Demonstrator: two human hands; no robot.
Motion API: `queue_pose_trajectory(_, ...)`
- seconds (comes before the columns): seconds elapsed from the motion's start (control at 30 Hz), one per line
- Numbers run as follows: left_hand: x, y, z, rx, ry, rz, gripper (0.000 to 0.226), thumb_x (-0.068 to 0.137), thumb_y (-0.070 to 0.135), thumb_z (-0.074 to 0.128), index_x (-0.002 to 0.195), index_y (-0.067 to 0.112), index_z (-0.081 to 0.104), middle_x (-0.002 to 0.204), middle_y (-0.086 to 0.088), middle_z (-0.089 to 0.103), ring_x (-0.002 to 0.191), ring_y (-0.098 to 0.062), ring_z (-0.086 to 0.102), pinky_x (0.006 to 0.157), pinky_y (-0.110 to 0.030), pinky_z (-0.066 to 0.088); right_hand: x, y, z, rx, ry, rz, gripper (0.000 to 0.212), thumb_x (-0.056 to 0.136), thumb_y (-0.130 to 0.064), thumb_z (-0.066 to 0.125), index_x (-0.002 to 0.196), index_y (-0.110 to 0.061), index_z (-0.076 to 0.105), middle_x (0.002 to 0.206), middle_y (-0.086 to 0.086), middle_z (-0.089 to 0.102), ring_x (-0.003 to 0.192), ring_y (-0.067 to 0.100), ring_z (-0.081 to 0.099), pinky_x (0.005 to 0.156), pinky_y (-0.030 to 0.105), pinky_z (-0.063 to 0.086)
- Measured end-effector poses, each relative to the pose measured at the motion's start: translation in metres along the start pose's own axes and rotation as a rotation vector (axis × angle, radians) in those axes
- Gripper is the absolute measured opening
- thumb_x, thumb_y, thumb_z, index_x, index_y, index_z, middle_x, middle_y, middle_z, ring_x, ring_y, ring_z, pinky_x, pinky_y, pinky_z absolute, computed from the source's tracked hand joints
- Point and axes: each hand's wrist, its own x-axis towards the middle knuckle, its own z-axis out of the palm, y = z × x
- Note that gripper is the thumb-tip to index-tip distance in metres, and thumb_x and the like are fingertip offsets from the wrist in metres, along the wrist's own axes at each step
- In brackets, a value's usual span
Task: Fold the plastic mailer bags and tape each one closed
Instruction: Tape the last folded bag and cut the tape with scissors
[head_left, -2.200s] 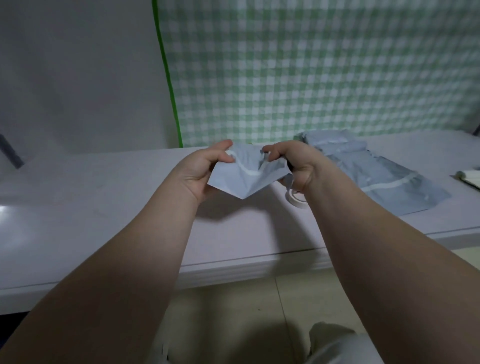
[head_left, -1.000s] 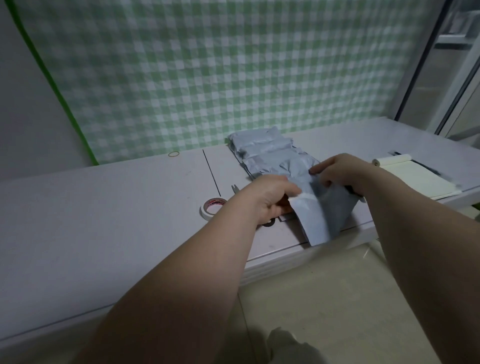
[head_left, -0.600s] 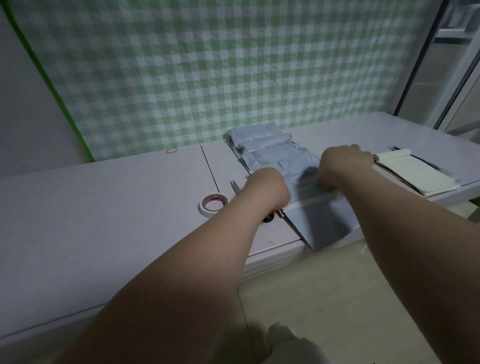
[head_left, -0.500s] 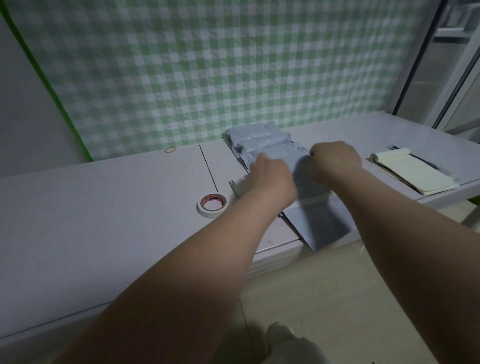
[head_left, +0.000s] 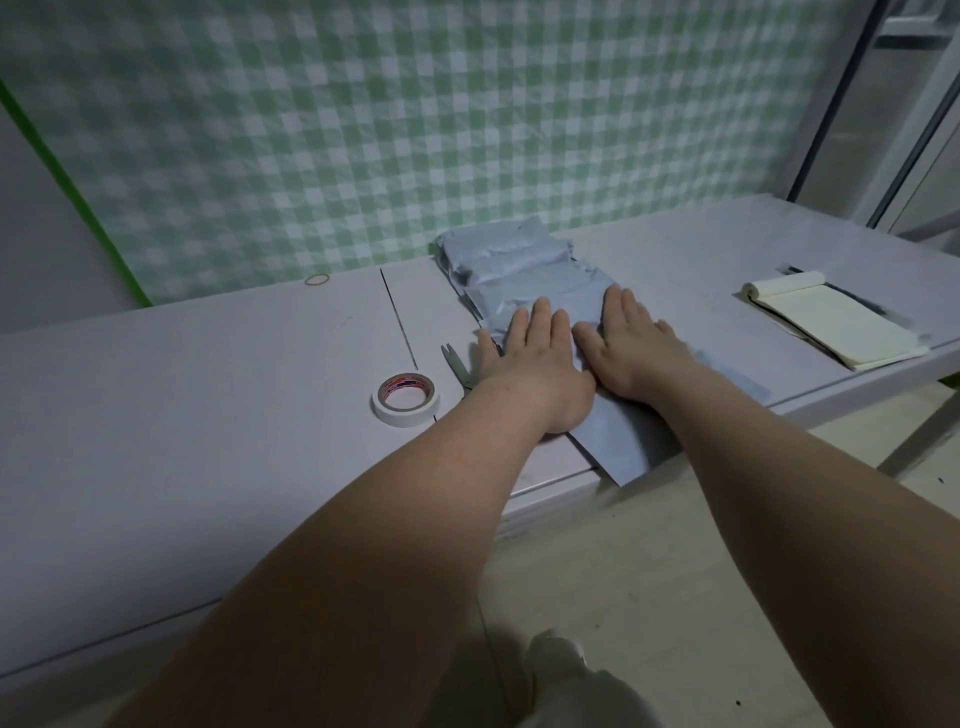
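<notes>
Mailer bag (head_left: 618, 441), pale blue-grey, is laid flat on the desk (head_left: 208, 389) close to the front edge, with its near corner hung out past that edge. It is pressed down by both hands: left hand (head_left: 530, 358) and right hand (head_left: 631, 343) are set palm-down side by side on it, thumbs almost touching, fingers straight, nothing gripped. Most of the bag's middle is covered by the hands and wrists. Just beyond the fingertips a pile of folded bags (head_left: 509, 260) is stacked back toward the green checked backdrop (head_left: 415, 130); whether the flat bag is overlapped with the pile cannot be told. Scissors (head_left: 457, 364) are lodged right beside the left thumb, blades pointed away, handles hidden under the left wrist. A tape roll (head_left: 406, 400), white with a red-printed core, is laid flat near the left wrist, clear of the bag. A rubber band (head_left: 317, 280) is seen well apart, at the back of the desk. An open notepad (head_left: 831, 325) is placed well to the right, at the desk's right end.
</notes>
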Motion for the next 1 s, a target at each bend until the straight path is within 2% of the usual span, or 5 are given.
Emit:
queue_pose_trajectory(0.37,0.015,-0.02,-0.004,-0.035,-0.016,-0.011,0.07,0.097,0.052,0.021,0.149,0.027,-0.017,0.154,0.006,-0.03,0.144,-0.02,-0.023,0.115,-0.055,-0.008,0.016,-0.014,0.002,0.022,0.014,0.027,0.073,0.097,-0.05,0.021,0.151,-0.008,-0.005,0.16,0.009,-0.004,0.147,0.022,0.001,0.118,0.042,0.007)
queue_pose_trajectory(0.53,0.007,-0.018,-0.008,-0.011,-0.054,-0.048,0.07,0.097,0.055,0.021,0.149,0.028,-0.018,0.153,0.001,-0.034,0.145,-0.021,-0.018,0.115,-0.055,-0.007,0.012,-0.014,0.002,-0.008,0.002,0.069,0.074,0.096,-0.051,0.02,0.151,-0.009,-0.005,0.16,0.008,-0.003,0.147,0.024,0.002,0.117,0.045,0.007)
queue_pose_trajectory(0.83,0.0,-0.023,-0.008,0.016,-0.132,-0.088,0.071,0.095,0.061,0.018,0.146,0.033,-0.023,0.157,-0.006,-0.024,0.146,-0.021,-0.015,0.113,-0.059,-0.007,0.006,-0.014,0.008,-0.078,0.061,0.132,0.076,0.094,-0.055,0.017,0.152,-0.007,0.004,0.159,0.008,0.008,0.145,0.025,0.01,0.116,0.048,0.012)
queue_pose_trajectory(1.0,0.0,-0.026,-0.006,0.008,-0.122,-0.081,0.072,0.094,0.063,0.018,0.146,0.035,-0.022,0.158,-0.006,-0.021,0.147,-0.021,-0.013,0.113,-0.06,-0.007,0.006,-0.014,0.008,-0.068,0.083,0.132,0.074,0.093,-0.056,0.019,0.148,-0.006,0.017,0.155,0.01,0.02,0.141,0.027,0.019,0.113,0.05,0.018)
